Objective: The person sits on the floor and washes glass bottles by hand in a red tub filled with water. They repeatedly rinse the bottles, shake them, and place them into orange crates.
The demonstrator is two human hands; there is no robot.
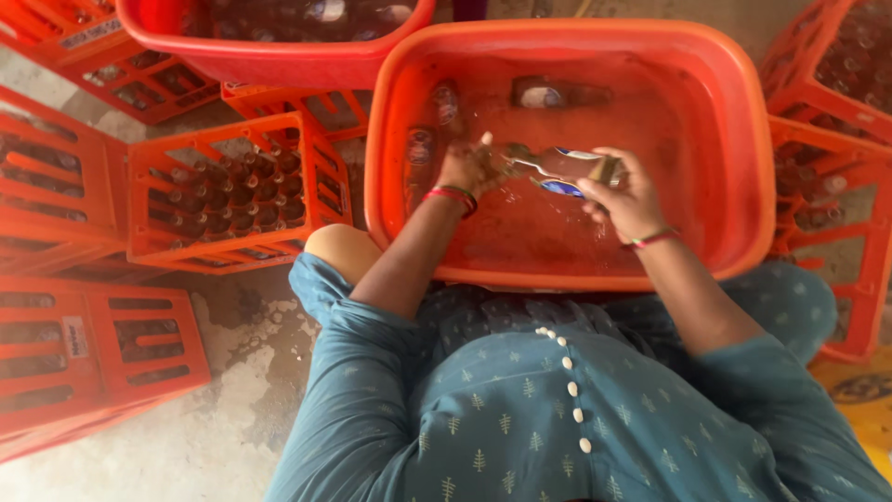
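A clear glass bottle point(557, 167) lies on its side over the water in the middle of a large orange plastic tub point(743, 112), its neck pointing toward the left hand point(467, 167) and its base toward the right hand point(624, 193). A label with blue and white on it wraps the bottle's body, and a strip of it hangs loose on the near side. The left hand is closed around the neck end, fingers curled tight on the glass; the right hand grasps the base end, thumb on top, with a small brownish scrap at the fingertips that is too blurred to name. Both wrists wear red bands. Under the water lie more bottles: two dark ones point(423, 139) stand lengthwise at the left wall, each with an oval label, and another point(557, 95) lies crosswise near the far wall, showing a pale round label. Behind the tub sits a second red tub point(269, 56), also holding bottles. To the left an orange crate point(237, 191) lies tipped on its side, its cells filled with dark bottles whose mouths face the camera. More orange crates point(84, 344) are stacked at the far left, one with a small pale rectangular sticker on its side, and others point(827, 177) stand at the right with bottles in them. The floor point(223, 409) is worn grey concrete.
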